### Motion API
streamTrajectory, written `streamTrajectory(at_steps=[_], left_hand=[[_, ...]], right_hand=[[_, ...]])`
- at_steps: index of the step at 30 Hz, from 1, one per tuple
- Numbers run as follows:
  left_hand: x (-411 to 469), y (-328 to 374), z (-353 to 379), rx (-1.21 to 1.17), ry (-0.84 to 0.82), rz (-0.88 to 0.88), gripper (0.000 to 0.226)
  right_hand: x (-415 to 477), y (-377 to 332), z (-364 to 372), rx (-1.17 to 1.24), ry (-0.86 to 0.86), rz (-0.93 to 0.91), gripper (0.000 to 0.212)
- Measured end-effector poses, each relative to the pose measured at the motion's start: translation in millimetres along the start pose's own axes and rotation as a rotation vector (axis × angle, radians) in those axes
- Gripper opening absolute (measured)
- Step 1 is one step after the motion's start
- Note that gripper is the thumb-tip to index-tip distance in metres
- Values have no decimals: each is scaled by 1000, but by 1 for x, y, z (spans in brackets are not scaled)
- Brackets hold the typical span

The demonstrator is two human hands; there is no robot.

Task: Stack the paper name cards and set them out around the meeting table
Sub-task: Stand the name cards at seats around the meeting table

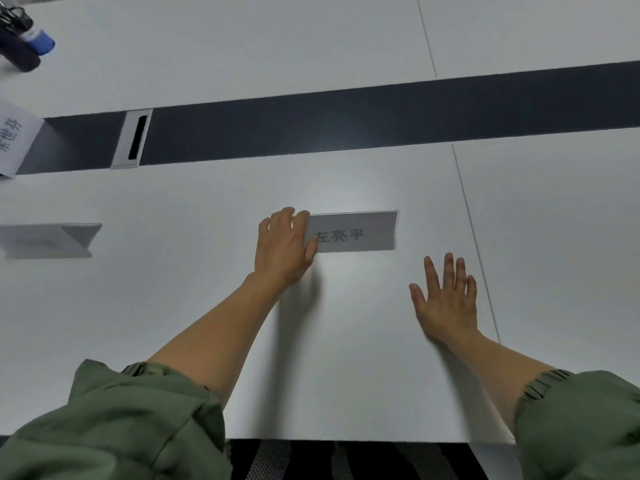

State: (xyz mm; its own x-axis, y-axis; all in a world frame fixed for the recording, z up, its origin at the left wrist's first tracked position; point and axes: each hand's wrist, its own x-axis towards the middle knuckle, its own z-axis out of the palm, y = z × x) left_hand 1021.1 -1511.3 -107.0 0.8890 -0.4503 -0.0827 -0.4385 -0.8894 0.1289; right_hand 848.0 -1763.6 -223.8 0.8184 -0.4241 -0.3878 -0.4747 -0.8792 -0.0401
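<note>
Basically, the white meeting table (pixel 173 306) fills the view, w/ a dark strip (pixel 346 119) running L-R across its middle. Both arms reach fwd out of green sleeves (pixel 121 427), forearms bare.

The left hand (pixel 284 244) reaches furthest, back of hand up. Its fingers curl over the top of the left end of a name card (pixel 356 232) and its thumb lies on the front face, so it grips that end. The right hand (pixel 445 296) is flat, palm down, fingers straight & a bit spread, holding nothing. It's near the card's right end but closer to the person and apart from it. Can't tell if the palm touches the tabletop.

The name card stands on the table's near half, approx mid-view, between the strip and the near edge. Long axis runs L-R, roughly parallel w/ the strip. Printed face is toward the person, characters upright.

A 2nd folded card (pixel 48 240) sits well to the left. A 3rd card (pixel 17 140) is at the far left edge by the strip, text turned sideways. A cable port (pixel 133 138) is set in the strip. A dark item w/ a blue cap (pixel 29 39) lies in the top-left corner.
</note>
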Motion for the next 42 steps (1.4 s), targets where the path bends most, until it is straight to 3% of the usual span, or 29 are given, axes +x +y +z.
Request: streamTrajectory(at_steps=[3,7,19,28,35,42], left_hand=[[-37,-19,-17,3,-104,-98,41],[-94,-54,-41,-66,-166,-238,35],[-348,-178,-105,-141,-26,-526,36],[-578,-277,-134,-141,67,-762,26],[-658,-345,-137,-174,110,-899,31],[-668,-459,-142,-169,97,-927,31]], right_hand=[[2,-11,-26,-20,-106,51,66],[-8,-47,-67,-57,-32,-60,39],[-174,-271,-84,130,177,-512,32],[-337,-433,-58,158,179,-818,32],[-394,-553,-41,132,135,-958,32],[-402,-684,-13,166,41,-964,34]])
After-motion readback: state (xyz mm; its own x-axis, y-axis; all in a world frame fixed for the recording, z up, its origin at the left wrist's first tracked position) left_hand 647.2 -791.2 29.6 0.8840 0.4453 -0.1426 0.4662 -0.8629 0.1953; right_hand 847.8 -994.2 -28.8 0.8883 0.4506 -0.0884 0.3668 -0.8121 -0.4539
